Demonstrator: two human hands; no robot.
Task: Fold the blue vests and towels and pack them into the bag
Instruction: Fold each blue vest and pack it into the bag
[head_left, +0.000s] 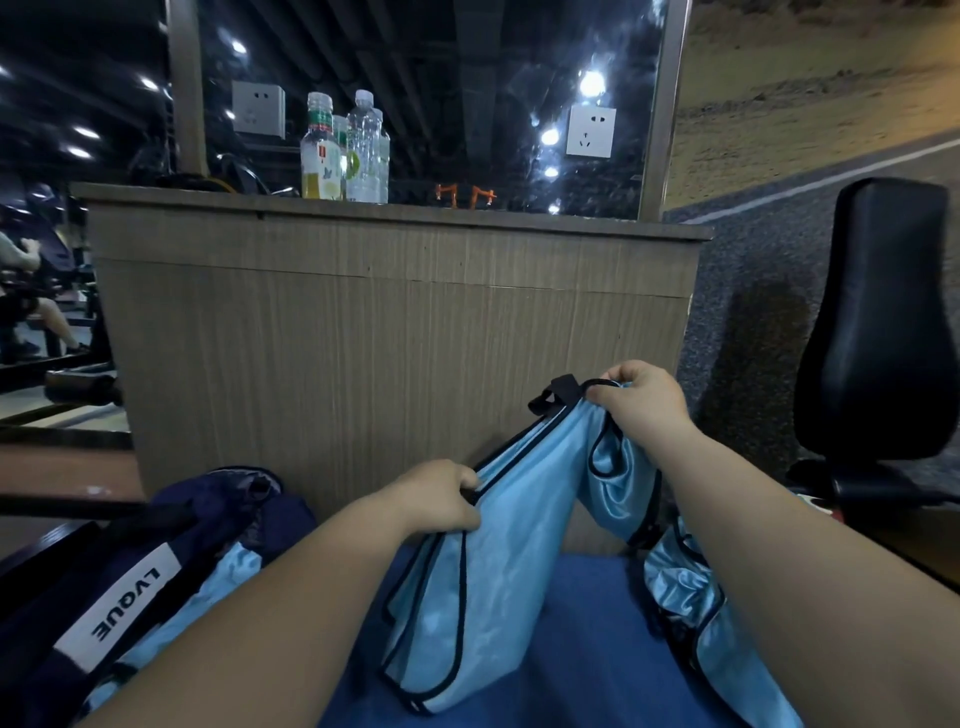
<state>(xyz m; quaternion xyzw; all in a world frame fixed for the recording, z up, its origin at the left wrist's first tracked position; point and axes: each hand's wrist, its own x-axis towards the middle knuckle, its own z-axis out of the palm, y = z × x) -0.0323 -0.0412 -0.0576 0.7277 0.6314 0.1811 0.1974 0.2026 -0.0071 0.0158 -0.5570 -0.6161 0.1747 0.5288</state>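
Note:
A light blue vest (498, 561) with black trim hangs in the air between my hands, above a darker blue surface (587, 649). My left hand (441, 496) grips its edge at the lower left. My right hand (641, 397) pinches its upper corner by the black strap, higher and to the right. A dark navy bag (156, 561) with a white LVQUE label lies at the lower left, with light blue fabric (208, 592) showing in its opening. More light blue vests (691, 597) lie crumpled at the lower right, partly hidden by my right forearm.
A wooden counter (395, 312) rises straight ahead, close behind the vest. Plastic bottles (345, 150) stand on its top before a mirror. A black padded gym seat (883, 322) stands at the right. Gym equipment and a seated person (26, 291) are at the far left.

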